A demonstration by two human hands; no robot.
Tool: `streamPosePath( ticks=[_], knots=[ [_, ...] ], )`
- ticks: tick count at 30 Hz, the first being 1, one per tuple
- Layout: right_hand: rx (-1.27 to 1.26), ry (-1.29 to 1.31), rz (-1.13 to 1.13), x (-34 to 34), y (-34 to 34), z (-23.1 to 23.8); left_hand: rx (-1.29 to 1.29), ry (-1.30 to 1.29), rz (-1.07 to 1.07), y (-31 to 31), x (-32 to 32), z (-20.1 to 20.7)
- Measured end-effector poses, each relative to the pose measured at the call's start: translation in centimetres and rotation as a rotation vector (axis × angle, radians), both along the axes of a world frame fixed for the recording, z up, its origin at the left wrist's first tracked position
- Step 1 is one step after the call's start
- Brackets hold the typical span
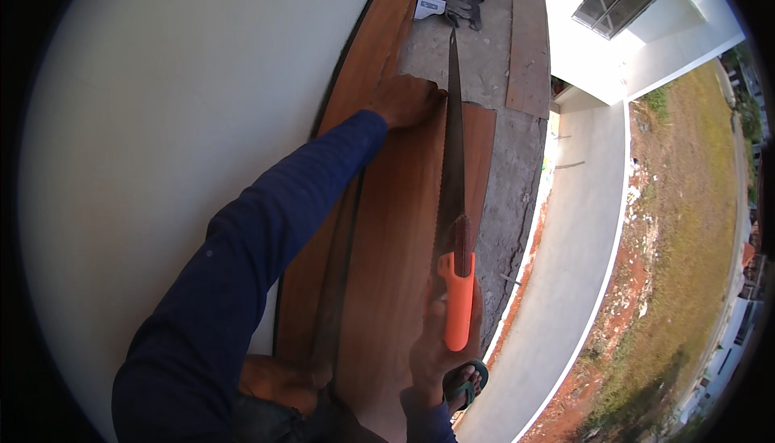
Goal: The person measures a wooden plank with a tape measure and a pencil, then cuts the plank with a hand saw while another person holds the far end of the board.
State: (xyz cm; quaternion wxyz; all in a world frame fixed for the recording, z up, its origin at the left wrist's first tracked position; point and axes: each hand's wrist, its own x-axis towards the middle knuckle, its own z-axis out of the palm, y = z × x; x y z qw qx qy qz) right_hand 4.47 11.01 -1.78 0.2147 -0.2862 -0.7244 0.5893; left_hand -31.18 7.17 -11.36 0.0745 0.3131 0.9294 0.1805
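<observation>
My right hand grips the orange handle of a hand saw. The long dark toothed blade points away from me, above a brown wooden plank. Near the plank's far end rests my left hand, its fingers curled close to the left of the blade. What those fingers hold, if anything, is hidden. Whether the teeth touch the wood I cannot tell.
More brown boards run along the white wall at left. A dark glove and a small white-and-grey item lie on the rough concrete. At right is the concrete's broken edge, with a lower pale ledge beyond. My sandaled foot is beside the plank.
</observation>
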Motion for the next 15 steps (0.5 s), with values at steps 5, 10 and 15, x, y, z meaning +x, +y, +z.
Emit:
streamPosePath(
  ticks=[5,10,15],
  knots=[
    [-0.069,0.031,0.0,0.4,-0.5,-1.3,0.014,-0.018,-0.017,-0.1,0.2,0.5],
    [-0.033,-0.017,0.002,0.6,-1.1,-1.3,-0.005,0.001,-0.006,-0.2,-0.1,-0.2],
    [-0.002,0.015,-0.008,0.8,-1.4,-2.0,0.015,-0.004,-0.03,-0.3,-0.2,0.0]
  ],
)
